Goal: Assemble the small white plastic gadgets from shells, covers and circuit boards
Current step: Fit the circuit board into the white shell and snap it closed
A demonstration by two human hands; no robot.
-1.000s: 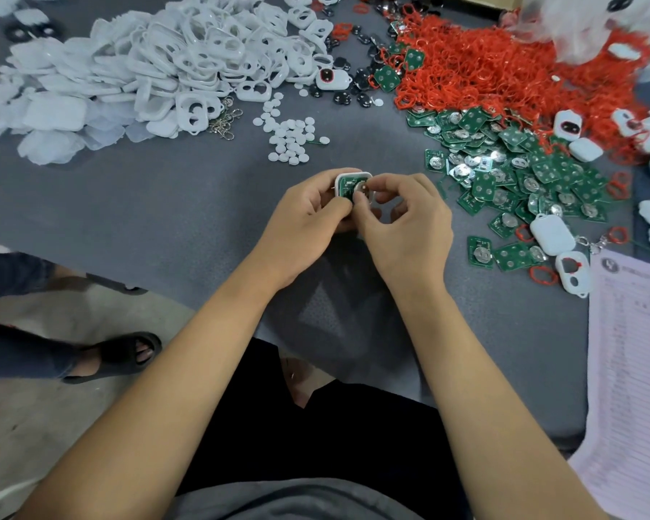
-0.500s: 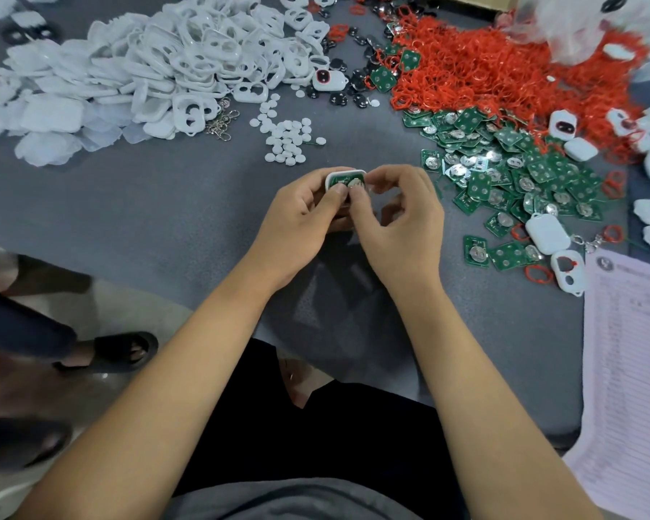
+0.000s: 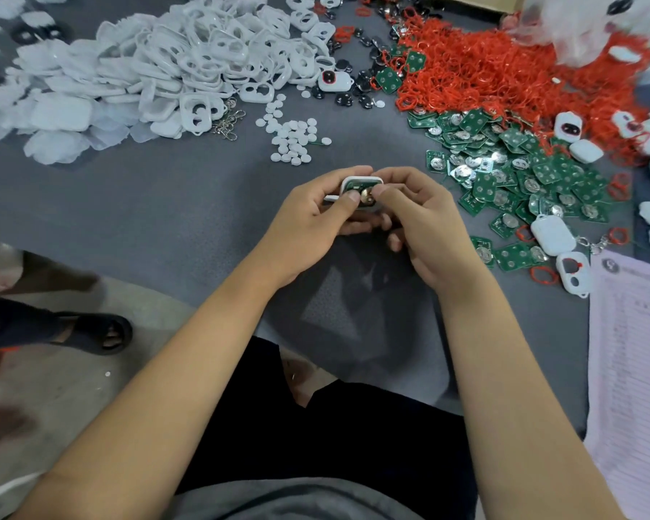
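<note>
At the far left edge of the frame, a sandalled foot [image 3: 104,334] stands on the floor beside the grey table [image 3: 128,204]. In the upper left lies a heap of white shells and covers [image 3: 158,65], with a small cluster of white round buttons [image 3: 291,142] just to its right. At the centre, the left hand [image 3: 308,223] curls around a white shell [image 3: 361,182] that carries a green circuit board [image 3: 353,187], thumb pressing on its near edge. The right hand [image 3: 424,227] pinches the same shell from the other side, fingertip on the board's round metal cell. Right of the hands spreads a pile of green circuit boards [image 3: 515,174], behind it red rings [image 3: 503,69], and a printed sheet [image 3: 631,369] lies at the lower right.
</note>
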